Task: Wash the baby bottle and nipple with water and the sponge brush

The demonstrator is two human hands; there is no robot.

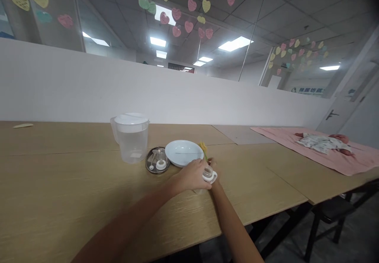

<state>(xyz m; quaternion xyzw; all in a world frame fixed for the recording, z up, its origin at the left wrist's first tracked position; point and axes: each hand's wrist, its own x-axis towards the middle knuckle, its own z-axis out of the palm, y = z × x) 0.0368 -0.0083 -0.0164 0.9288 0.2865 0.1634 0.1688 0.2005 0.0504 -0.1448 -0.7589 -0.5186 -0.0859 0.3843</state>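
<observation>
My left hand (194, 173) is closed around a clear baby bottle (208, 171) that has a white handled collar near its open mouth. Just behind it is my right hand (213, 163), partly hidden, with its fingers bent round the green stem of a yellow-headed brush (203, 147). The brush's head stands up beside the rim of a white bowl (183, 141). To the bowl's left, a round metal tray (147, 167) carries a white ring, a clear cap and a thin tube with a small round end.
A lidded plastic pitcher (133, 140) holding clear liquid stands left of the tray. At the far right a baby doll (321, 142) lies on a pink cloth (278, 137). A dark chair (328, 215) is by the table's right edge. A white wall runs behind the table.
</observation>
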